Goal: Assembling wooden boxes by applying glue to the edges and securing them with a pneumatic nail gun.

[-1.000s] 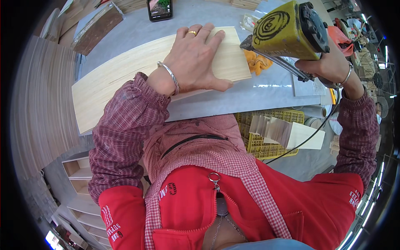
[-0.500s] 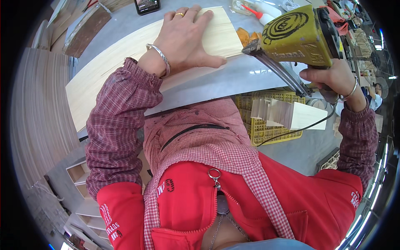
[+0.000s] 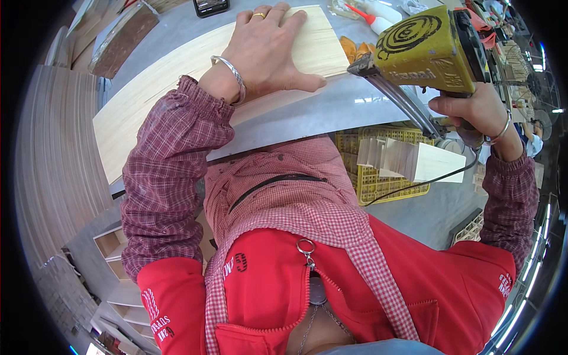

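A long pale wooden board lies on the grey table. My left hand rests flat over its right part, fingers spread and thumb pointing right. My right hand is wrapped round the handle of a yellow pneumatic nail gun. The gun's dark nose points left, close beside the board's right end; whether it touches the wood I cannot tell. A dark air hose trails from the gun's handle down to the left.
A yellow plastic crate with wooden pieces stands below the table's front edge. Stacked boards rise at the left. A phone, a white bottle with red nozzle and orange pieces are at the table's far side.
My left hand and the board's right end have shifted slightly right and away from me. The nail gun has moved slightly right, still in my right hand.
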